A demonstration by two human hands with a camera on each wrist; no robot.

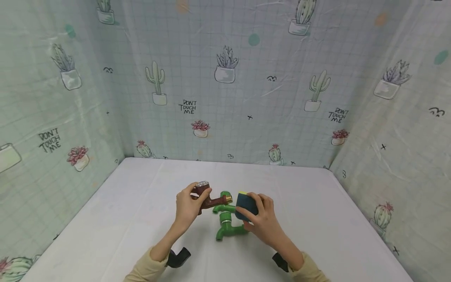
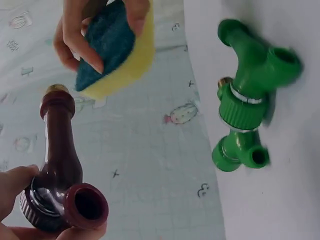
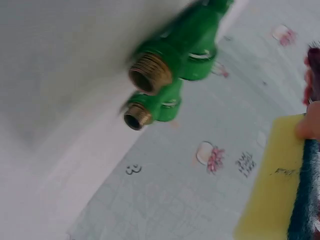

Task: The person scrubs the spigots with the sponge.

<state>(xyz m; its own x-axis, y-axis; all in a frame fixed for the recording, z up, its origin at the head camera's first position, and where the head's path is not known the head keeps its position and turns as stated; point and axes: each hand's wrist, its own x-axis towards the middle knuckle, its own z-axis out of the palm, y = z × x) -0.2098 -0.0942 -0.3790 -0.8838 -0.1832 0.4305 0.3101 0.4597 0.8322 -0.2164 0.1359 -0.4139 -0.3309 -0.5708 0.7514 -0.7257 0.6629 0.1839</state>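
My left hand (image 1: 188, 205) grips a dark red-brown faucet (image 1: 210, 201) by its ribbed handle end. Its brass threaded end (image 2: 57, 88) points toward the right hand, and its dark spout opening (image 2: 89, 205) shows in the left wrist view. Between the thumb and fingers of my right hand (image 1: 265, 219) is a sponge (image 1: 246, 205), with a yellow foam side (image 3: 274, 185) and a dark green scouring side (image 2: 107, 37). A gap separates the sponge from the faucet's brass end. Both hands are raised above the table.
Two green faucets lie on the white table (image 1: 116, 219), one nearer (image 1: 230, 231) and one farther (image 1: 225, 208), below and between the hands. Brass threads (image 3: 150, 74) show on their inlets. Black wrist-worn pieces (image 1: 178, 257) sit at both wrists. A cactus-print curtain (image 1: 246, 98) surrounds the table.
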